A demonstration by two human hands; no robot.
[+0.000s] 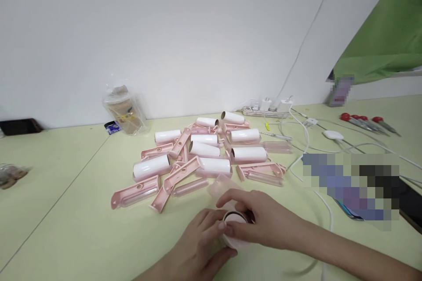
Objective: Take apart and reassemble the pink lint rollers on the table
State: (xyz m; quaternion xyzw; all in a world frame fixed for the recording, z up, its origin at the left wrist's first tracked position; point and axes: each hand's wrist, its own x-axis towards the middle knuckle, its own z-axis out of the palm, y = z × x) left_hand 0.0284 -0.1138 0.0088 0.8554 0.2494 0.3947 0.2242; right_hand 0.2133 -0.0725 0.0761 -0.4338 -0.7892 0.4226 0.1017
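White cylinder point(238, 219) observed at lower centre of the head view, held at its sides and partly covered, one round end facing up with a dark arc inside its pale rim; contact of its base with any surface not discernible.

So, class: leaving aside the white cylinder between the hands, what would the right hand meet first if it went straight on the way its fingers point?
The right hand would most likely meet the left hand, just across the white cylinder; the depth between them is unclear.
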